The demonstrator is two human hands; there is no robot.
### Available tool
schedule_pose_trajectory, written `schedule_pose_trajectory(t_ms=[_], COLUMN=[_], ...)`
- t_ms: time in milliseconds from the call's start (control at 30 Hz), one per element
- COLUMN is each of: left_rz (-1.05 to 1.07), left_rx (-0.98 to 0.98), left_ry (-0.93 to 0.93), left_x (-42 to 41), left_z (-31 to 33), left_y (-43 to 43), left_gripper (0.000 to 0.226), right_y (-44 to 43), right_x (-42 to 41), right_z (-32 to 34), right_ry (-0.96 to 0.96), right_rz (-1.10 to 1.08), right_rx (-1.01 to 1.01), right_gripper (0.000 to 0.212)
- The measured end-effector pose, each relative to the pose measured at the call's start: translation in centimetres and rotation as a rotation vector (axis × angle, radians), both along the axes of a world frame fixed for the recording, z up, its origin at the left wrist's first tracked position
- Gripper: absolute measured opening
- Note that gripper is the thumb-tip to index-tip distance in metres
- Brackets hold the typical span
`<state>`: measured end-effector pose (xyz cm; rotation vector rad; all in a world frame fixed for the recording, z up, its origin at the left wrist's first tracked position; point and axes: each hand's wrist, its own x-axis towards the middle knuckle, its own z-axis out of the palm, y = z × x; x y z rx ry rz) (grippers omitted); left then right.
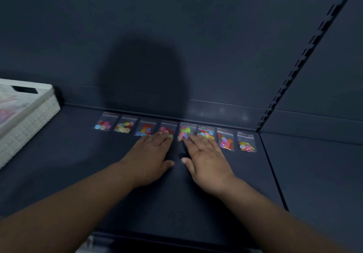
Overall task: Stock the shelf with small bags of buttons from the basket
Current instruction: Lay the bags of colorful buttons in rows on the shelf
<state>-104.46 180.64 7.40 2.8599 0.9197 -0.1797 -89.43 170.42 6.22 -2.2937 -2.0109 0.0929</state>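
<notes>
While eight button bags (176,132) line the shelf (78,154), the left hand (151,154) and right hand (204,154) (fingers straight, gripping nothing) lie flat, fingertips touching the middle bags.

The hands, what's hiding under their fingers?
The left hand and right hand lie flat, fingertips over the bottom edges of the middle button bags. Their tops show; the covered edges cannot be seen.

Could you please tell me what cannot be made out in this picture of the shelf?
Head view: basket, cut off by the left edge and blurred; contents unclear.
Head view: lower ends of the middle bags, covered by the left hand and right hand.
Head view: buttons, too small to count.
</notes>
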Motion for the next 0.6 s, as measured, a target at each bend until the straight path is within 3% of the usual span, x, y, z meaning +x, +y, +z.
schedule_pose_trajectory(t_ms=[367, 600], left_rz=[0.077, -0.051], left_rx=[0.031, -0.003], left_ry=[-0.014, 0.033], left_x=[-7.6, -8.5], left_z=[0.9, 0.6], left_y=[4.1, 5.4], left_gripper=[0.073, 0.075], right_y=[6.7, 6.7], right_x=[-6.2, -7.5], right_z=[0.0, -0.4], right_ry=[0.047, 0.068], right_rz=[-0.031, -0.101], right_rx=[-0.139, -0.135], right_gripper=[0.065, 0.065])
